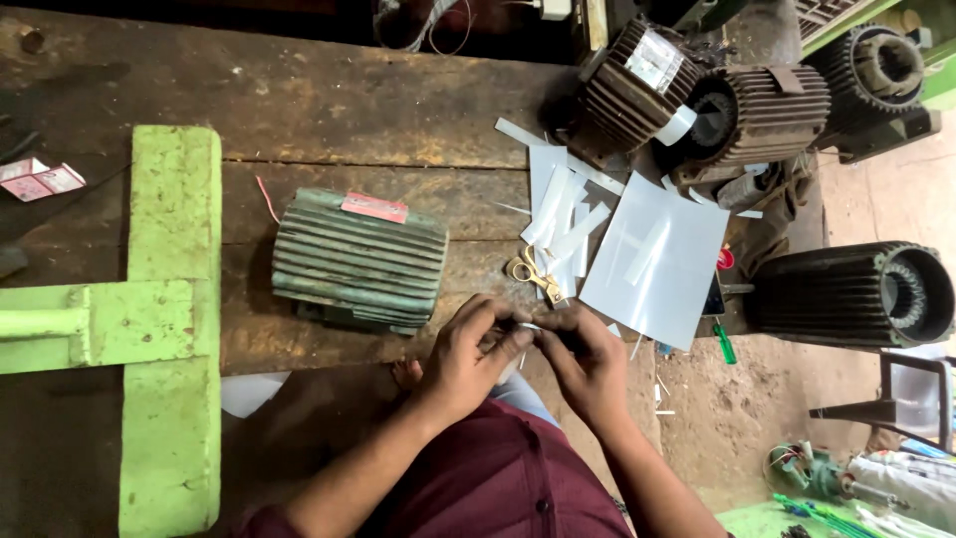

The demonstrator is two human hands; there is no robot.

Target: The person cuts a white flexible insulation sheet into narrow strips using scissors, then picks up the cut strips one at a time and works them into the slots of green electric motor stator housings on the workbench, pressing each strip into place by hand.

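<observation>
Hiding, maybe, a paper strip (525, 329): hands.

1. Small white piece (525, 329) pinched between left hand (468, 359) and right hand (588, 364): mostly covered by fingers, kind unclear.
2. Ribbed dark metal motor housing (876, 65) at top right: cut by frame edge.
3. Flat pink packets (40, 179): clipped at left edge.

Wooden bench (329, 100): finned motor housing (358, 261), scissors (531, 274)
</observation>
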